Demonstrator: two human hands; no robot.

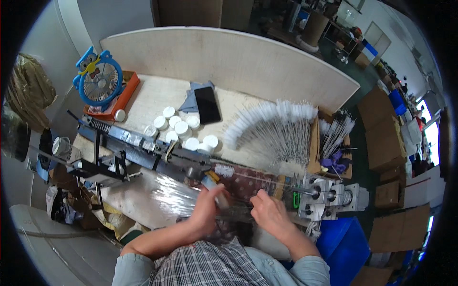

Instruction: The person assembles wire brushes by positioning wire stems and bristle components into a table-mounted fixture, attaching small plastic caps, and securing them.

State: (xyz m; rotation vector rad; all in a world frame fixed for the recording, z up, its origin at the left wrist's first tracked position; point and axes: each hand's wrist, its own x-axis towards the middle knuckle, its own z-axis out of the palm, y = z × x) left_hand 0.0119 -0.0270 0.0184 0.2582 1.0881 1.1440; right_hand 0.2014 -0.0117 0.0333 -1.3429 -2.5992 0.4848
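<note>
My left hand (206, 209) is over the front of the bench, its fingers smeared by motion; whether it grips anything cannot be made out. Just beyond its fingertips are a pale blue-white piece (208, 181) and a small yellow piece (213, 175). To its left lies shiny clear plastic film (174, 193). My right hand (270, 212) is closed, fingertips pinched together, beside a dark red spotted cloth (245, 185). What sits in that pinch, if anything, is too small to see. White-bristled brushes with thin wire stems (272, 125) lie fanned out beyond it.
A metal rail mechanism (124, 136) runs along the bench to a shaft unit (331, 193) at right. Several white round caps (182, 127) sit near a black phone (208, 105). A blue fan (100, 81) stands in an orange tray (128, 95). A blue bin (344, 248) stands right.
</note>
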